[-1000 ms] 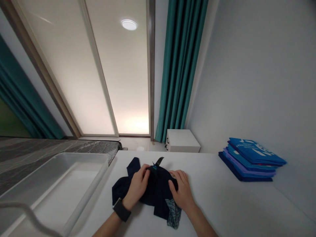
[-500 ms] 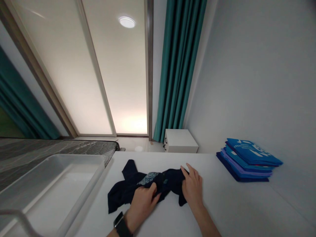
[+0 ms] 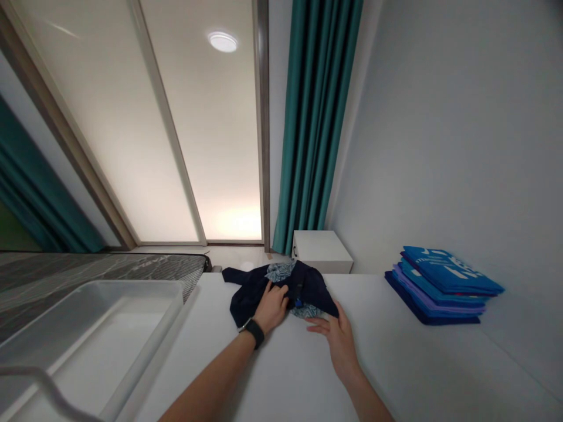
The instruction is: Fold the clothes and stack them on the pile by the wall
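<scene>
A crumpled navy garment, apparently a shirt [image 3: 250,294], lies near the far edge of the white table, with patches of blue-and-white patterned fabric showing. A dark strip with a small blue tag is near its middle. My left hand [image 3: 271,309], with a black watch on the wrist, grips the cloth at its near side, fingers bent into the folds. At the garment's right end, my right hand [image 3: 339,340] holds the edge near its upper fingertips, while other fingers stretch left below the patterned part. The folds hide some fingertips.
A stack of folded blue and purple clothes [image 3: 444,287] sits at the right by the wall. To the left stands a translucent plastic bin [image 3: 145,346]. Behind the white table [image 3: 281,375] are a white cabinet [image 3: 321,249] and a green curtain [image 3: 319,129].
The garment has shifted away toward the far table edge and turned, so more patterned fabric shows. My left hand has moved forward with it; my right hand has come slightly lower.
</scene>
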